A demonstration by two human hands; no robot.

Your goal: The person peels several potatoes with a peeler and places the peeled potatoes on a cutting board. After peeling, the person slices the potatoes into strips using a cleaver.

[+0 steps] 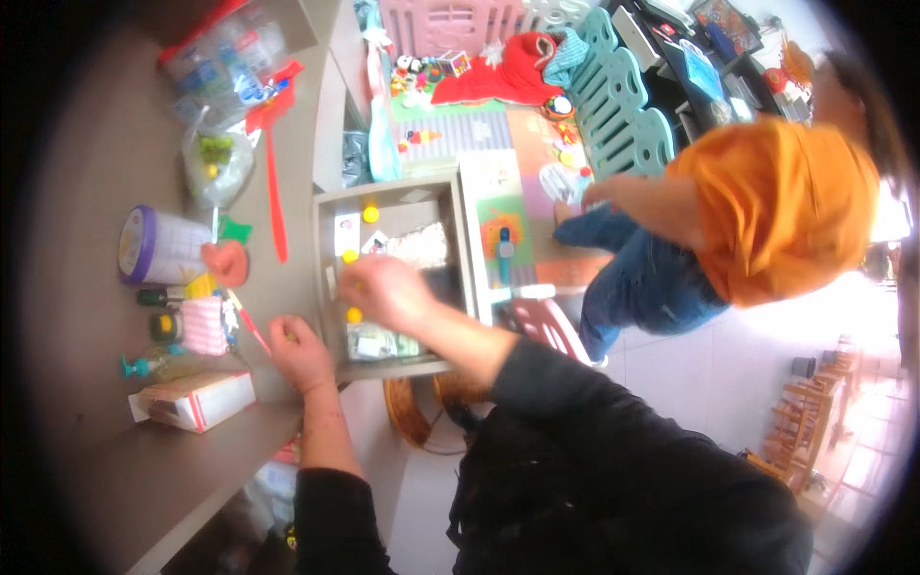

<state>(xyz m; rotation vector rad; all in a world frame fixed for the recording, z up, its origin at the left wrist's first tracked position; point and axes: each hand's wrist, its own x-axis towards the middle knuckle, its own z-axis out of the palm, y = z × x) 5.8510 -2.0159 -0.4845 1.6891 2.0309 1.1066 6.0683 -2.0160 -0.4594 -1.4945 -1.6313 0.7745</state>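
My right hand (392, 293) is over an open drawer (327, 345), its fingers curled and blurred. A hint of yellow shows at its fingertips, but I cannot tell whether it is held. Three small yellow round things (370, 214) lie in a line along the drawer's left side. Also inside are a white card (347, 233), a pale patterned packet (424, 244) and a clear plastic bag (372, 343). My left hand (298, 352) is curled over the tabletop edge, with a tiny yellowish spot at its fingers. A thin red-and-white stick (248, 321) lies close by.
On the tabletop are a purple-lidded canister (165, 244), a red fly swatter (274, 187), a plastic bag (215, 165), a pump bottle (162, 363) and a cardboard box (198, 401). A person in an orange shirt (783, 208) stands right of the drawer, near a toy-strewn playmat (460, 136).
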